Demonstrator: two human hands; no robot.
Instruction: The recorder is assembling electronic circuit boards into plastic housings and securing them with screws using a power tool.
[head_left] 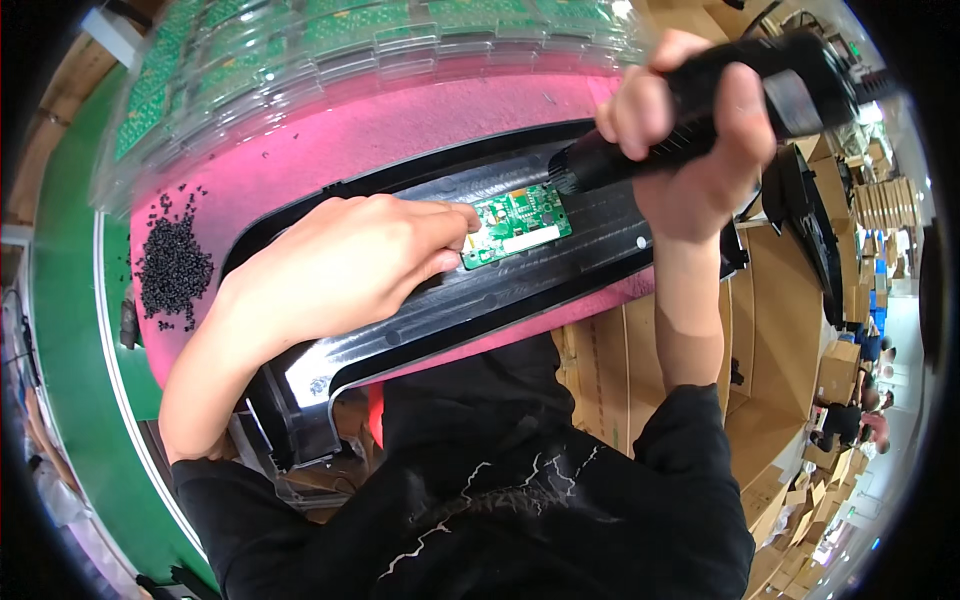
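A green circuit board (518,222) with a white connector lies in a long black plastic housing (590,232). The fingers of my left hand (350,250) are closed on the board's left end, with the fingertips partly hidden. My right hand (700,140) is wrapped round a black electric screwdriver (790,90), held tilted with its cord at the upper right. The tool's ribbed nose is over the board's upper right corner. Its bit is hidden, so I cannot tell whether it touches a screw. The right fingers are slightly blurred.
A pile of small black screws (175,265) lies on the pink mat (350,135) at the left. Clear plastic trays of green boards (330,45) are stacked along the far side. Cardboard boxes (770,310) and another black plastic part (805,225) stand at the right.
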